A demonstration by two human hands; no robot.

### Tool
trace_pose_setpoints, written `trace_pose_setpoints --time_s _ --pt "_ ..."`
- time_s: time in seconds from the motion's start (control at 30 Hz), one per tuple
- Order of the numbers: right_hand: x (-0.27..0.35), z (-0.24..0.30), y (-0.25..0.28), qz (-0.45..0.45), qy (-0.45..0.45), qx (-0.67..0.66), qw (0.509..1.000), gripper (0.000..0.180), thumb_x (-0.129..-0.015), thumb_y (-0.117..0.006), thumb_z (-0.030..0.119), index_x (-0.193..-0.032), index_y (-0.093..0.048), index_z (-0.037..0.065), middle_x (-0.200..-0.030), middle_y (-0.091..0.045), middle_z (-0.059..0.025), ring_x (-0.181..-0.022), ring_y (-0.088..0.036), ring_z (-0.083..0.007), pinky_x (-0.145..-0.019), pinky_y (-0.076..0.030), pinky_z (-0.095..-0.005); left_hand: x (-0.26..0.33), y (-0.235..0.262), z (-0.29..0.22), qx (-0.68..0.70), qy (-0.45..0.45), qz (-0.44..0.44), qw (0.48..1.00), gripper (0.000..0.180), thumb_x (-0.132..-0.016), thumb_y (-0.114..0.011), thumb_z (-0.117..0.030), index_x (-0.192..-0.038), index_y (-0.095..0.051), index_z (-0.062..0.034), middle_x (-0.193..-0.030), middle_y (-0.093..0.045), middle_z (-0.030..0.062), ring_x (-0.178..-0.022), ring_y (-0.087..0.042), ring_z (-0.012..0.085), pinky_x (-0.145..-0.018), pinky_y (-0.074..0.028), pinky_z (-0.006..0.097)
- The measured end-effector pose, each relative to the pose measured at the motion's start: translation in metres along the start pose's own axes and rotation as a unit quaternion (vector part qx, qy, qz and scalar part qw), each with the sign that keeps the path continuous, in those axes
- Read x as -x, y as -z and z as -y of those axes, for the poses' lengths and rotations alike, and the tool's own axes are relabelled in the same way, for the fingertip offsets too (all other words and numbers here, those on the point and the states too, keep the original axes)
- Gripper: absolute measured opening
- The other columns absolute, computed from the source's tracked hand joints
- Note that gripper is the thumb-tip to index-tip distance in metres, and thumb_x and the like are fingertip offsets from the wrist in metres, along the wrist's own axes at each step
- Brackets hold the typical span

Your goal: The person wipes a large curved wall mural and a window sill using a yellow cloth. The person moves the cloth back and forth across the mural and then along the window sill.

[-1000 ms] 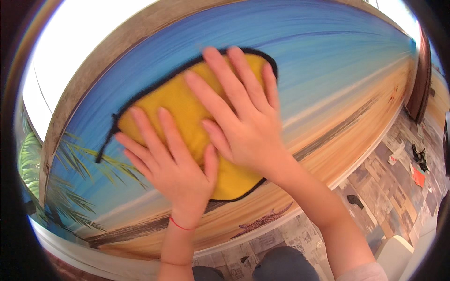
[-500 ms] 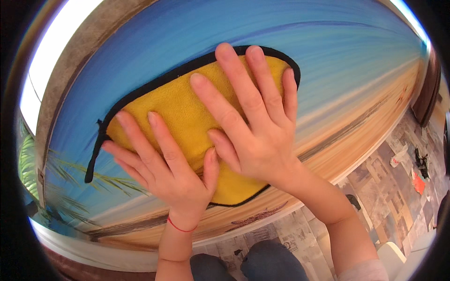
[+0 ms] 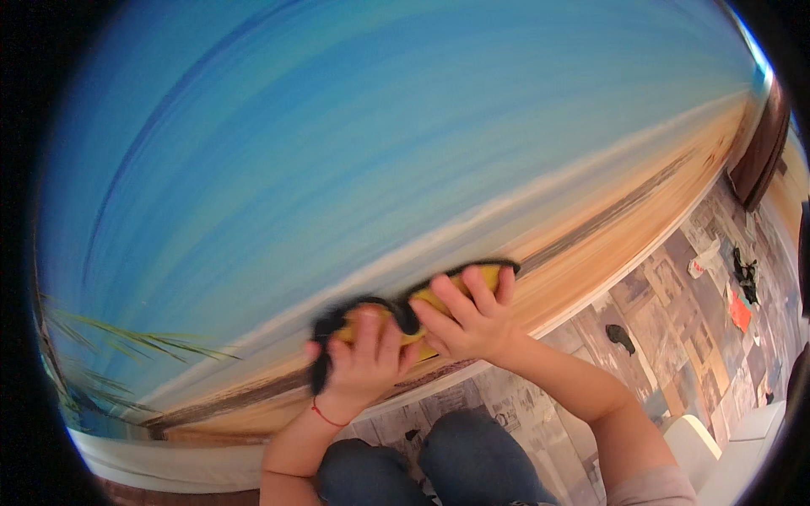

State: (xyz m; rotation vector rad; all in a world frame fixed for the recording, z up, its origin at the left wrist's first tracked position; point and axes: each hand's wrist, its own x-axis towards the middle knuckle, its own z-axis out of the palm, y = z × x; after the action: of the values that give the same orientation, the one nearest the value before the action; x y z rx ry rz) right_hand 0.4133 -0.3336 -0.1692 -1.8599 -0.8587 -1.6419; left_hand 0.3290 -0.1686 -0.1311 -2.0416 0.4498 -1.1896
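Observation:
A yellow cloth with a black edge (image 3: 490, 275) lies bunched against the lower part of a painted panel (image 3: 380, 169). My right hand (image 3: 474, 327) presses it from above, fingers spread and slightly bent over it. Beside it my left hand (image 3: 367, 363), with a red string at the wrist, rests on the cloth's left part, its fingers apart and a little blurred. A black fold of the cloth rises between the two hands. Most of the yellow surface is hidden under the fingers.
Blue sky and a sandy shore are painted on the panel, with palm leaves (image 3: 152, 333) at left. My knees (image 3: 477, 460) are below its lower edge. On the patterned floor (image 3: 666, 329) lie a black item (image 3: 620, 338), an orange-red piece (image 3: 739, 312) and a crumpled black thing (image 3: 744, 274).
Both hands have slid down the panel with the cloth, toward its lower edge. The cloth was spread out wide and is now bunched up. The view has shifted slightly.

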Motion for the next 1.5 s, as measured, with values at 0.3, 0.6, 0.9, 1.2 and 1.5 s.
trace_pose_setpoints --time_s 0.3,0.6,0.9,1.2,1.5 --pt "0.05 0.012 -0.007 0.036 -0.007 -0.016 0.999 0.038 -0.088 -0.053 0.038 -0.124 -0.063 0.028 -0.141 -0.051 0.0007 -0.137 -0.037 -0.0236 -0.111 -0.015 -0.0528 0.037 -0.012 -0.018 0.044 -0.021 0.005 0.999 0.054 -0.084 -0.055 -0.057 -0.092 -0.065 -0.0043 -0.11 -0.06 0.0207 -0.07 -0.051 0.0338 -0.096 -0.027 0.064" --pt "0.116 -0.012 -0.003 0.037 0.011 -0.006 0.999 0.034 -0.085 -0.058 0.037 -0.117 -0.065 0.032 -0.134 -0.054 0.0066 -0.124 -0.047 -0.0184 -0.108 -0.022 -0.0498 0.081 -0.045 -0.102 0.052 -0.071 0.006 0.996 0.054 -0.087 -0.051 -0.055 -0.109 -0.06 -0.0056 -0.121 -0.054 0.0234 -0.096 -0.053 0.0385 -0.084 -0.036 0.061" --pt "0.29 0.019 0.035 0.371 -0.045 -0.04 0.927 0.047 -0.078 -0.061 0.02 -0.123 -0.06 0.009 -0.137 -0.052 -0.0038 -0.126 -0.047 -0.0213 -0.103 -0.037 -0.0462 0.19 -0.088 -0.193 0.178 -0.257 0.092 0.945 0.035 -0.092 -0.046 -0.019 -0.121 -0.059 -0.007 -0.119 -0.061 0.0038 -0.103 -0.055 0.0185 -0.109 -0.027 0.044" --pt "0.214 0.009 0.014 0.121 -0.221 -0.022 0.967 0.056 -0.069 -0.065 0.009 -0.123 -0.056 0.0 -0.139 -0.047 -0.0212 -0.131 -0.044 -0.0371 -0.107 -0.035 -0.0527 0.088 -0.045 -0.165 0.185 -0.018 0.057 0.981 0.05 -0.086 -0.061 -0.041 -0.118 -0.061 -0.0028 -0.129 -0.057 0.0154 -0.114 -0.052 0.031 -0.11 -0.022 0.052" --pt "0.3 0.023 0.012 0.144 -0.386 0.035 0.91 0.052 -0.071 -0.061 0.001 -0.12 -0.049 -0.011 -0.141 -0.037 -0.0328 -0.131 -0.037 -0.0501 -0.108 -0.032 -0.0541 0.107 -0.075 -0.215 0.151 -0.222 0.122 0.956 0.043 -0.093 -0.046 -0.027 -0.13 -0.054 -0.0061 -0.135 -0.053 0.0058 -0.133 -0.04 0.0215 -0.117 -0.006 0.048"
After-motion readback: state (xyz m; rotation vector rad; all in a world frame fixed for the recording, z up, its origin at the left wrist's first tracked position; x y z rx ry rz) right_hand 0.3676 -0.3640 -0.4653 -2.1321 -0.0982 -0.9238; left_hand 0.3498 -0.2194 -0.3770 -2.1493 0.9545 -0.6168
